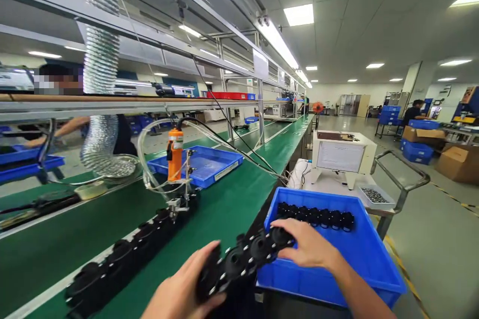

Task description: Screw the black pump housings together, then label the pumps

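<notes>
A long black part with a row of round cups and small silver screws, a black multi-cup strip (245,259), is held between both hands. My left hand (187,281) is closed round its near end. The far end is gripped by my right hand (307,244), over the left rim of a blue bin (325,274). Inside that bin lies a similar black strip (316,215). Another long black strip (123,254) rests on the green conveyor belt (224,214) to the left. An orange electric screwdriver (175,154) stands above its far end.
A blue tray (228,164) sits on the belt behind the screwdriver. On a cart at right are a white machine (340,154) and a small tray of screws (375,195). A silver duct (101,55) hangs at left. A co-worker's arm (71,127) shows across the line.
</notes>
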Demonstrator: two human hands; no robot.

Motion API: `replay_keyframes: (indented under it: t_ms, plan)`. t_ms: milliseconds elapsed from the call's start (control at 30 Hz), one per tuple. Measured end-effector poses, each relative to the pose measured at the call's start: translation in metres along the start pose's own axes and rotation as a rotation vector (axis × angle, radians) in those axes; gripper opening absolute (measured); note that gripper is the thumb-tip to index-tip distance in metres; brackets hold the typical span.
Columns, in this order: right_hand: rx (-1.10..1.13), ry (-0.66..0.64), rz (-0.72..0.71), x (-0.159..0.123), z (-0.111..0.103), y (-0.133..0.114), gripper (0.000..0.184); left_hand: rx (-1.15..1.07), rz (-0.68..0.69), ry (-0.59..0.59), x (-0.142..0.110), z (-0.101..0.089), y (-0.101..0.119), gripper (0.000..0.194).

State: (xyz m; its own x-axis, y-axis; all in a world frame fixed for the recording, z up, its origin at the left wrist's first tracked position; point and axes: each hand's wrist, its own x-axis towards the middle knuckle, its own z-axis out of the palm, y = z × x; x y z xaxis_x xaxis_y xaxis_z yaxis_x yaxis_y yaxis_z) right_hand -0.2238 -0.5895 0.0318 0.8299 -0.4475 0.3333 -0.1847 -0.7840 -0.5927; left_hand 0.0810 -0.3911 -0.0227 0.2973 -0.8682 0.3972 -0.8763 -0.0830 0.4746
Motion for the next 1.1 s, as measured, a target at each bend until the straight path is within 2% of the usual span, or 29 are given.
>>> replay_keyframes:
  t_ms: [100, 200, 267, 333, 400, 467, 567, 700, 800, 967, 1100]
  plan:
    - [-0.105, 0.071, 0.186, -0.043, -0.071, 0.04, 0.067, -0.194, 0.091, -0.159, 0.065, 0.049, 0.095, 0.087]
    - [-0.237, 0.094, 0.351, -0.09, -0.117, 0.088, 0.064, -0.357, 0.164, -0.303, 0.123, 0.121, 0.151, 0.1]
    - [-0.327, 0.111, 0.452, -0.121, -0.132, 0.121, 0.066, -0.387, 0.201, -0.381, 0.151, 0.171, 0.173, 0.1]
    - [-0.395, 0.13, 0.514, -0.148, -0.137, 0.152, 0.067, -0.4, 0.224, -0.445, 0.169, 0.217, 0.187, 0.105]
    - [-0.443, 0.138, 0.563, -0.166, -0.134, 0.178, 0.069, -0.407, 0.246, -0.506, 0.178, 0.253, 0.194, 0.107]
    - [-0.465, 0.112, 0.599, -0.174, -0.128, 0.196, 0.069, -0.402, 0.243, -0.552, 0.181, 0.279, 0.193, 0.111]
    - [-0.466, 0.021, 0.633, -0.169, -0.115, 0.209, 0.068, -0.318, 0.264, -0.575, 0.183, 0.301, 0.177, 0.114]
    - [-0.627, -0.095, 0.719, -0.145, -0.09, 0.219, 0.067, -0.221, 0.352, -0.535, 0.184, 0.31, 0.155, 0.106]
    - [-0.758, -0.149, 0.816, -0.126, -0.07, 0.23, 0.07, -0.12, 0.386, -0.565, 0.184, 0.316, 0.15, 0.101]
    - [-0.92, -0.113, 0.82, -0.104, -0.052, 0.237, 0.066, 0.053, 0.39, -0.589, 0.182, 0.324, 0.146, 0.092]
    - [-0.91, -0.087, 0.912, -0.102, -0.046, 0.232, 0.066, 0.112, 0.281, -0.533, 0.182, 0.314, 0.139, 0.112]
